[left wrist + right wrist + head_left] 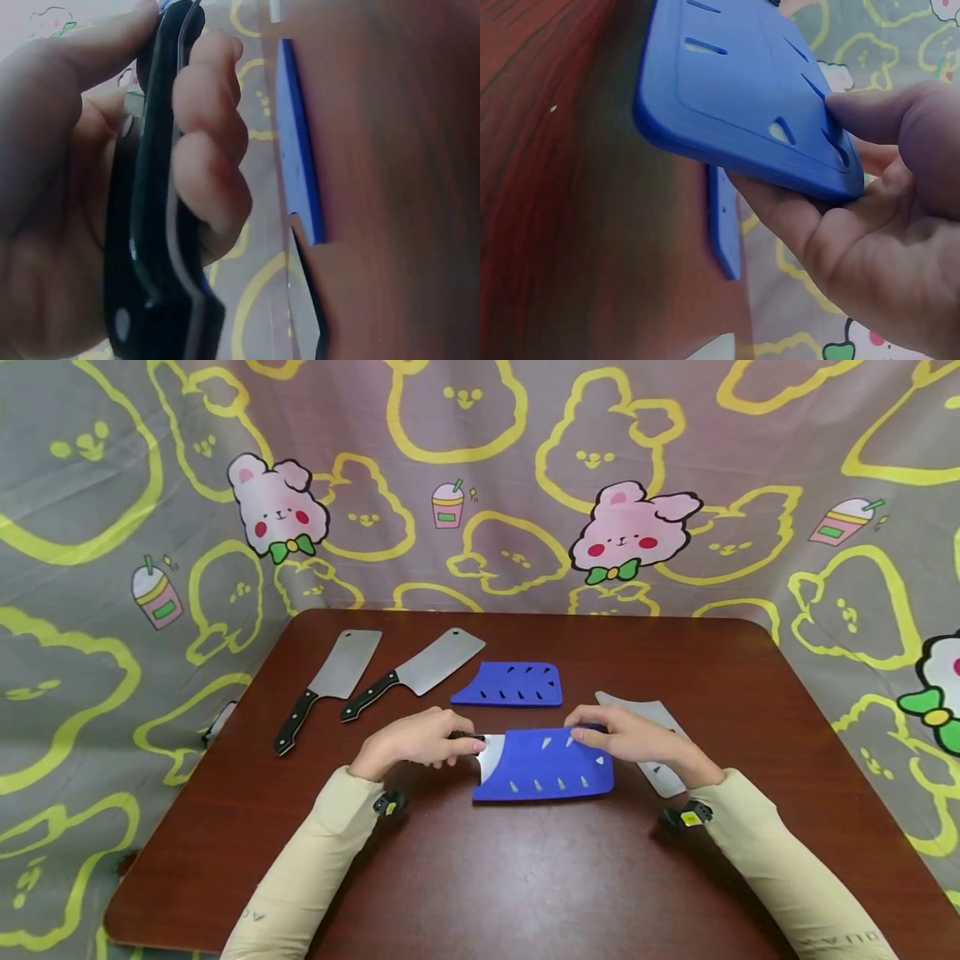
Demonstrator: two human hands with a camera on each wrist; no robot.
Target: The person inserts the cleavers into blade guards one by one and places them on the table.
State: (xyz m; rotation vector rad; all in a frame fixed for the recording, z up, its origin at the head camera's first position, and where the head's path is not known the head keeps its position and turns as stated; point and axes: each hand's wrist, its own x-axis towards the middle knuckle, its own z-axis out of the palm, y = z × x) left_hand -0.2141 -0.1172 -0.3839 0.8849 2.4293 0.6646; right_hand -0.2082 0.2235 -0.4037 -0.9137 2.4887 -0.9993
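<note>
My left hand [423, 742] grips the black handle [154, 195] of a cleaver [492, 757], fingers wrapped round it in the left wrist view. Most of that blade is inside a blue slotted blade sheath [547, 777]; a strip near the handle shows, and pale metal appears through the slots. At the sheath's far right end, my right hand [626, 735] pinches it, thumb on top and fingers underneath in the right wrist view. The sheathed cleaver is in front of the body, above the table.
Two bare cleavers with black handles, one [348, 662] farther left and another [442, 662] beside it, lie on the brown table [637, 885]. A second blue sheath [517, 685] lies behind the hands. Under the right forearm is a pale grey sheath [660, 777], partly covered.
</note>
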